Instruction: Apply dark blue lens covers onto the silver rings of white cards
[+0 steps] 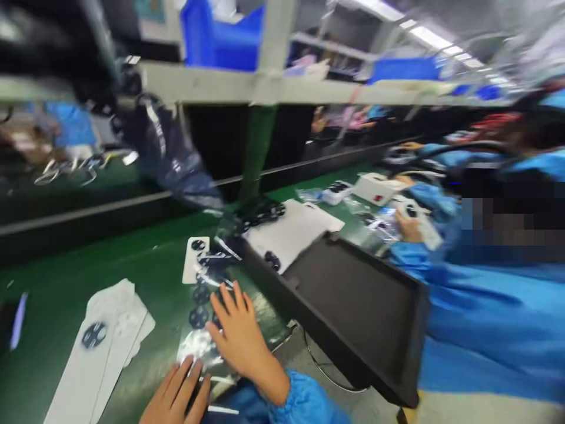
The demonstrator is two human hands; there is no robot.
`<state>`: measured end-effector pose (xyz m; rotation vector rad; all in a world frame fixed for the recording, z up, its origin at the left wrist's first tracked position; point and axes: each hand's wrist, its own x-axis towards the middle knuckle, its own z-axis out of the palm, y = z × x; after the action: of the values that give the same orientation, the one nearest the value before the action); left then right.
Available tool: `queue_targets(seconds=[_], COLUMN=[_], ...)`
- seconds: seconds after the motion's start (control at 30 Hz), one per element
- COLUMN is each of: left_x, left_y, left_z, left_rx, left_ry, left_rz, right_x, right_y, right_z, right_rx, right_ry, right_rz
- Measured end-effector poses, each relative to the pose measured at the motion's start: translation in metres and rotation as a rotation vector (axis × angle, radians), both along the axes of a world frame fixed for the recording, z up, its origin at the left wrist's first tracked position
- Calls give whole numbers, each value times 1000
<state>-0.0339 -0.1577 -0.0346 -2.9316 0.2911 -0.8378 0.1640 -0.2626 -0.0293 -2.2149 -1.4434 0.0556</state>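
Fingers spread, my right hand [241, 335] rests on a clear plastic sheet [196, 344] that carries several round black stickers [199, 317]. My left hand [176, 397] lies at the near end of that sheet, its fingers stretched out and its lower part cut off by the frame edge. Neither hand grips anything that I can see. Just beyond the sheet is a small white card [190, 268] with a round black part on it. To the left, several long white pieces [95, 359] lie overlapped, the top one bearing a black round patch.
A black tray [357, 306] juts over the table edge on the right. Behind it lies a white sheet [282, 235] with black parts. A dark plastic bag [176, 156] hangs from the shelf [212, 85]. At right, a co-worker in blue sleeves [445, 282] holds a white piece [419, 221].
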Motion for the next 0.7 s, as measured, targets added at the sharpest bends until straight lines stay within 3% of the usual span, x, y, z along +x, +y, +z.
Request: queue_targets(seconds=[0.1,0.17,0.23,0.4,0.53,0.6,0.7], left_x=[-7,-2,1,-7,-10,-8,-8], left_y=[-18,-20,-18,-19,-17,-13,-1], left_z=[-5,-2,1,-4,-9,-10,-10], left_rx=[-176,-211,-195,-105,-102,-120,-156], left_ry=[47,59,86,108,73,21,-70], left_rz=[184,212,218,249,279,292,286], right_x=[9,16,22,26,27,28,30], right_y=[-4,-9,-9,34,81,93,95], right_z=[-9,-11,-5,24,34,31,17], right_rx=[205,373,427,158,-100,-169,-148], right_ry=[219,397,466,339,247,179,70], right_rz=[52,61,111,537,845,914,882])
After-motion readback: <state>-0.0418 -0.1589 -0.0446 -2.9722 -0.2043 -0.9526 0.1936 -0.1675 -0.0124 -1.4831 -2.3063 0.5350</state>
